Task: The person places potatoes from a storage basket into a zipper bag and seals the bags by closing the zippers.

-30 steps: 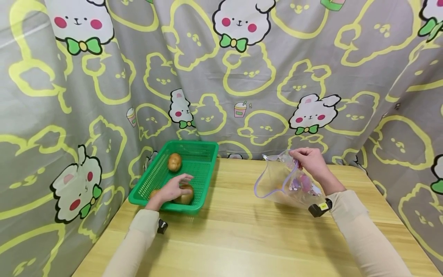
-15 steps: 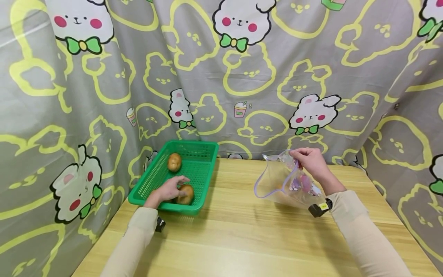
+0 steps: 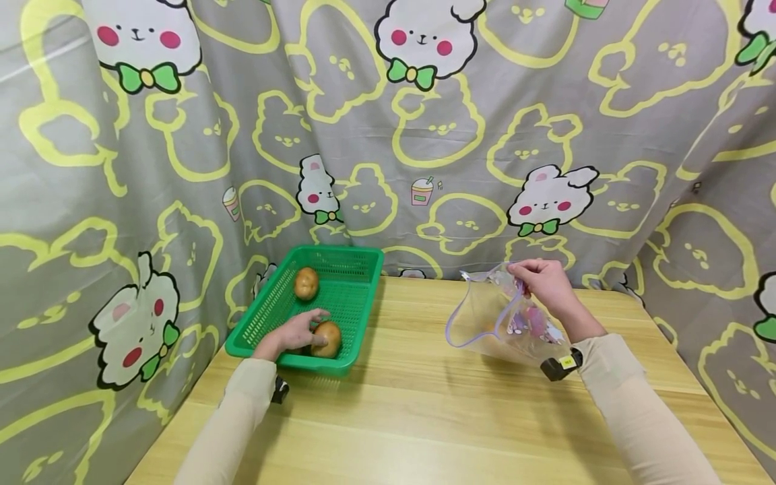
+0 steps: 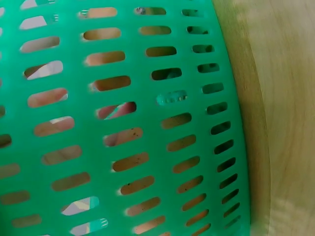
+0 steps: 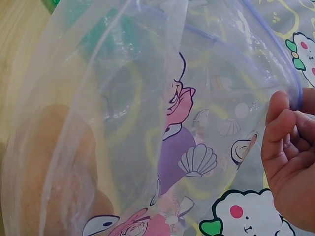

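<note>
In the head view my left hand (image 3: pixel 294 333) reaches into a green basket (image 3: pixel 358 316), its thumb and fingers round a brown potato (image 3: pixel 328 339) near the front wall. Another potato (image 3: pixel 306 283) lies toward the back of the basket, and one more is mostly hidden under the hand. Through the slots of the basket wall (image 4: pixel 147 113), the left wrist view shows bits of skin and potato. My right hand (image 3: pixel 541 281) pinches the purple-edged rim of a clear zip bag (image 3: pixel 479 313), holding its mouth open. A potato (image 5: pixel 54 167) shows inside the printed bag in the right wrist view.
Both the basket and the bag are on a light wooden table (image 3: pixel 400 417), basket at left and bag at right. A grey curtain (image 3: pixel 448 141) with yellow outlines and white cartoon rabbits hangs behind and along both sides.
My left hand has lowered onto the front potato, its fingers closing in round it. The right hand and the bag have stayed where they were.
</note>
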{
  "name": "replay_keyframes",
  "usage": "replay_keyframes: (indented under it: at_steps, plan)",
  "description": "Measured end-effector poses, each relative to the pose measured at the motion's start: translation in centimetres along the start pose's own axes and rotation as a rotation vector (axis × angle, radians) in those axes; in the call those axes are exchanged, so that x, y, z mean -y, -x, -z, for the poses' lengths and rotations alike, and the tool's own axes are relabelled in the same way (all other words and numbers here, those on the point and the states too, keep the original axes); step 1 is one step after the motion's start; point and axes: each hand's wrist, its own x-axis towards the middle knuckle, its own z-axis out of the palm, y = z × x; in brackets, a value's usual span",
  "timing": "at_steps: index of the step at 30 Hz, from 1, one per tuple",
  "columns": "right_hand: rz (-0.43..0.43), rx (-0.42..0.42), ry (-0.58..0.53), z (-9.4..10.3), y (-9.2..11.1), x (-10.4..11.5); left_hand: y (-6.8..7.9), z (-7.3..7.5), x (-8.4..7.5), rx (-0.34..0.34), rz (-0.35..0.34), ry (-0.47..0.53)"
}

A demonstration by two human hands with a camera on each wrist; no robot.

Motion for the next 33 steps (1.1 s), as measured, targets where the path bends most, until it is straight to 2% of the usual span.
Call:
replay_keyframes:
  at_steps: [6,11,21,28,30,33]
  plan:
    - [0.012,-0.012,0.011,-0.1,0.1,-0.1,-0.3,0.1,0.2,0.076,0.014,0.022]
    - [0.013,-0.015,0.02,-0.2,0.1,0.0,-0.3,0.0,0.4,0.1,0.025,0.018]
    - [0.031,-0.023,0.016,-0.2,0.0,-0.2,-0.3,0.0,0.4,0.081,-0.032,-0.028]
    - [0.011,-0.016,0.0,-0.1,-0.1,-0.1,-0.4,0.1,0.3,0.036,-0.048,-0.104]
    - [0.005,-0.013,-0.007,-0.1,-0.1,0.1,-0.3,0.1,0.3,0.022,-0.053,-0.098]
    - [0.005,-0.008,-0.008,-0.1,0.3,1.0,-0.3,0.0,0.4,0.012,-0.054,-0.028]
